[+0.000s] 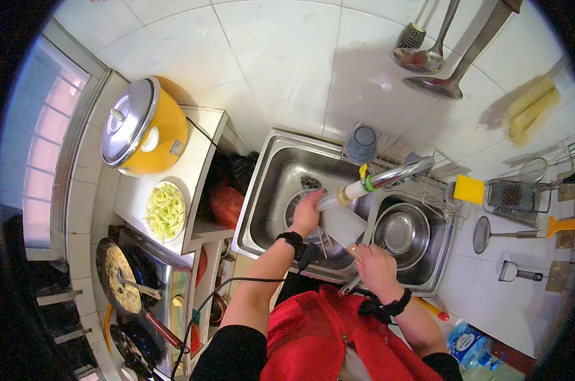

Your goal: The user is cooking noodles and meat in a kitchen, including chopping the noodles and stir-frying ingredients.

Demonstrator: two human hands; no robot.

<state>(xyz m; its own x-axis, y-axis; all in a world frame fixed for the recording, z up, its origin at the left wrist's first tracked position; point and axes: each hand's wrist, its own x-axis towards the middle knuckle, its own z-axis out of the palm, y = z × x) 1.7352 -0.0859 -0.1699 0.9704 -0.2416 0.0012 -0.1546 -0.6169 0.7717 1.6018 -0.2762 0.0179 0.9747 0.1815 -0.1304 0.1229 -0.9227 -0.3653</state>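
My right hand grips the wooden handle of a cleaver, its broad blade tilted over the left sink basin. My left hand is at the far end of the blade, under the tap's stream; whether its fingers grip the metal cannot be made out. The water falls from a chrome tap with a white and green nozzle. Below the blade lie a pair of chopsticks and a round vessel, partly hidden by my left hand. A dark scrubbing pad rests behind them.
A steel colander sits in the right basin. On the left counter stand a yellow rice cooker and a plate of sliced green vegetable. A frying pan with food and a spatula is on the stove. Ladles hang above.
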